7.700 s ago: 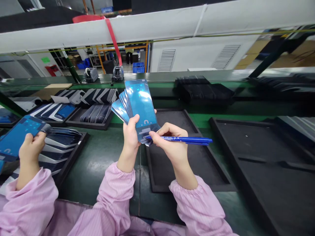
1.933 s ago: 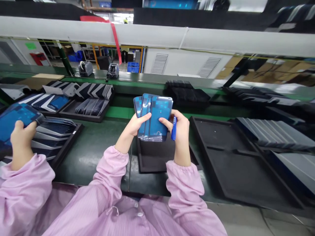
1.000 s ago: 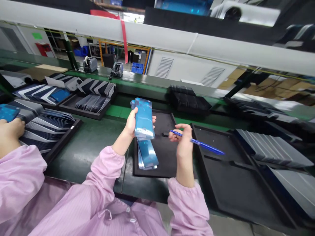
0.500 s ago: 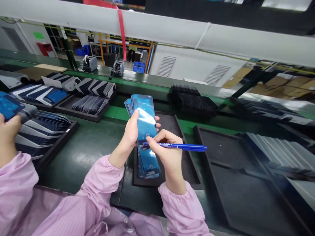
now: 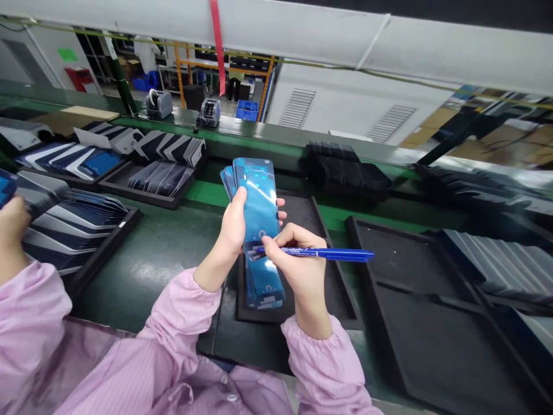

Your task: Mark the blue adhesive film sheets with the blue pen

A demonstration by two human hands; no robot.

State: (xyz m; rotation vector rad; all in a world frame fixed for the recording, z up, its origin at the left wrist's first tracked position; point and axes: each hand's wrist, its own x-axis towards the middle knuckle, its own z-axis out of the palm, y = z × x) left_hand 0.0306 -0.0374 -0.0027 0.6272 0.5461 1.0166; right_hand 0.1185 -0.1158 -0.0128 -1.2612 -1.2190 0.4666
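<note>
My left hand is closed around a small fanned stack of blue film-covered phone-sized panels, its thumb along the left edge and fingertips showing at the right. In my right hand is a blue pen, pinched between thumb and fingers. The pen's tip end is at the lower part of the top panel; whether it touches the surface I cannot tell. Below, more blue panels lie in a black tray, partly hidden by my hands.
At the left edge a co-worker's hand holds a similar panel beside a tray of stacked panels. More trays of panels stand at the back left, near two tape dispensers. A large black tray lies to the right.
The view has shifted slightly. The co-worker's hand at the left has moved further toward the edge. My hands keep the same hold on panels and pen.
</note>
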